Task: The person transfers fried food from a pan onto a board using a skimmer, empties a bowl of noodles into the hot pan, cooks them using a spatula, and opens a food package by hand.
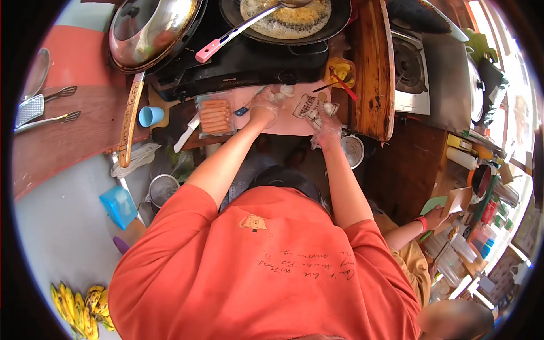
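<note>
My left hand [265, 109], in a clear plastic glove, is over the pink cutting board [277, 126], its fingers curled beside a small whitish lump [286, 90]. My right hand [327, 130], gloved too, is closed around something pale that I cannot make out. A printed label or wrapper [306, 106] with dark lettering lies between the hands. Left of my left hand is a clear pack of sausages [216, 115], with a white-handled knife [187, 134] beside it. A dark blue handle [242, 111] shows near my left wrist.
Ahead, a pan of bubbling oil [286, 20] holds a pink-handled ladle [226, 41]. A lidded pan [150, 34] with a long wooden handle stands left, near a blue cup [151, 116]. A wooden partition [374, 73] rises at right. Another person's hand [436, 217] holds cardboard.
</note>
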A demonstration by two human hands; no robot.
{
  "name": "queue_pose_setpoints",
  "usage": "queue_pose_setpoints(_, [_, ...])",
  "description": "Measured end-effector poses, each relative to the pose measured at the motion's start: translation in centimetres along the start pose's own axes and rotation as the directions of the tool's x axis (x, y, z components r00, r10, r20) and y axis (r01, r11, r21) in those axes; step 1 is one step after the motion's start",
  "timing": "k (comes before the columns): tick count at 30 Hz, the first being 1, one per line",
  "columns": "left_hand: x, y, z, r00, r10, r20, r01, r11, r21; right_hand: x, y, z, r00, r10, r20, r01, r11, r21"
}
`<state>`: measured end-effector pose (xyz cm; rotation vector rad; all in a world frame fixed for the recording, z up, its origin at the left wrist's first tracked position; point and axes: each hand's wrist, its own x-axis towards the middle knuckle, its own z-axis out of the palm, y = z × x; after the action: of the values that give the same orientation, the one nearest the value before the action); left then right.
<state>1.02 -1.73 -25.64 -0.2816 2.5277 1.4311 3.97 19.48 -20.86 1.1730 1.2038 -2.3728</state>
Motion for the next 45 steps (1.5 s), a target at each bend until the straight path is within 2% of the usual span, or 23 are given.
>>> queue_pose_setpoints(2, [-1.9,2.7,-1.8,0.988,0.118,-0.095,-0.088,0.956,0.278,-0.2,0.1,-0.5,1.000,0.004,-0.012,-0.004,1.000,-0.026])
queue_pose_setpoints(8, [-3.6,2.0,-3.4,0.962,0.254,-0.099,-0.199,0.903,0.380,-1.7,0.6,-0.5,0.984,0.064,-0.168,-0.049,0.995,0.090])
queue_pose_setpoints(12, [-4.0,1.7,-4.4,0.986,0.167,-0.021,-0.148,0.918,0.369,-1.2,1.6,-2.1,0.992,0.084,-0.096,-0.069,0.986,0.151])
queue_pose_setpoints(17, [-5.5,0.7,-5.2,0.930,0.309,-0.197,-0.244,0.923,0.296,-1.3,1.8,-2.5,0.994,0.083,-0.076,-0.067,0.980,0.190])
queue_pose_setpoints(21, [-6.9,6.1,-5.6,0.941,0.320,-0.112,-0.287,0.927,0.244,-3.0,0.5,-2.1,0.997,0.056,0.060,-0.067,0.977,0.202])
queue_pose_setpoints(22, [-6.5,6.9,-5.4,0.994,0.045,0.104,-0.036,0.996,-0.083,-3.3,0.3,-1.9,0.989,0.080,0.125,-0.102,0.978,0.181])
queue_pose_setpoints(23, [-6.0,7.5,-5.1,0.910,-0.153,0.386,0.290,0.900,-0.326,-3.5,0.1,-1.7,0.977,0.104,0.188,-0.135,0.978,0.158])
queue_pose_setpoints(24, [-5.8,7.0,-4.1,0.904,-0.164,0.396,0.375,0.750,-0.545,-3.7,0.1,-1.5,0.976,0.104,0.193,-0.135,0.978,0.158])
queue_pose_setpoints(27, [-4.4,6.8,-4.2,0.837,-0.145,0.527,0.471,0.681,-0.561,-4.1,-0.7,-1.3,0.943,0.052,0.328,-0.088,0.991,0.096])
queue_pose_setpoints(28, [-3.6,7.0,-4.3,0.808,-0.046,0.587,0.333,0.857,-0.393,-4.3,-0.9,-1.2,0.932,0.041,0.359,-0.068,0.996,0.064])
queue_pose_setpoints(29, [-3.8,7.7,-4.2,0.808,-0.042,0.588,0.332,0.857,-0.395,-4.4,-1.1,-1.2,0.919,0.032,0.392,-0.048,0.998,0.031])
queue_pose_setpoints(30, [-4.1,8.5,-4.2,0.861,0.097,0.500,0.000,0.981,-0.192,-4.4,-1.2,-1.1,0.919,0.030,0.393,-0.045,0.999,0.029])
queue_pose_setpoints(31, [-4.2,9.0,-4.3,0.858,0.260,0.443,-0.318,0.946,0.061,-4.4,-1.2,-0.9,0.922,0.015,0.386,-0.021,1.000,0.011])
queue_pose_setpoints(32, [-3.5,7.1,-3.2,0.785,0.400,0.473,-0.504,0.857,0.112,-4.3,-1.3,-0.8,0.925,0.000,0.380,0.003,1.000,-0.007])
queue_pose_setpoints(33, [-4.0,7.7,-3.3,0.786,0.401,0.471,-0.504,0.856,0.112,-3.0,-0.6,-1.5,0.925,0.000,0.381,0.004,1.000,-0.008])
queue_pose_setpoints(34, [-4.8,9.1,-3.6,0.851,0.306,0.427,-0.366,0.929,0.064,-0.8,0.8,-3.1,0.859,-0.173,0.482,0.314,0.921,-0.231])
queue_pose_setpoints(35, [-5.3,10.3,-3.7,0.900,0.200,0.388,-0.220,0.976,0.007,-0.8,0.6,-3.1,0.803,-0.231,0.549,0.461,0.825,-0.326])
queue_pose_setpoints(36, [-5.4,11.0,-3.7,0.903,0.208,0.376,-0.255,0.964,0.077,-2.0,-0.3,-2.0,0.739,-0.288,0.610,0.597,0.698,-0.394])
queue_pose_setpoints(37, [-5.5,11.2,-3.7,0.903,0.211,0.375,-0.256,0.964,0.073,-3.3,-1.4,-1.0,0.876,-0.138,0.462,0.261,0.942,-0.212])
queue_pose_setpoints(38, [-5.7,11.5,-3.7,0.921,0.148,0.360,-0.156,0.988,-0.005,-4.7,-2.5,0.2,0.930,0.081,0.357,-0.106,0.993,0.049])
queue_pose_setpoints(41, [-6.6,12.1,-3.5,0.922,0.017,0.387,0.061,0.980,-0.188,-3.5,-2.8,-0.4,0.928,0.040,0.371,-0.074,0.994,0.080])
queue_pose_setpoints(43, [-6.9,11.5,-3.1,0.895,-0.059,0.443,0.266,0.866,-0.423,-3.2,-2.9,-0.6,0.926,0.026,0.377,-0.058,0.996,0.074])
queue_pose_setpoints(45, [-6.7,10.5,-2.3,0.924,-0.030,0.381,0.201,0.885,-0.420,-3.8,-3.3,-0.2,0.924,0.011,0.382,-0.040,0.997,0.067])
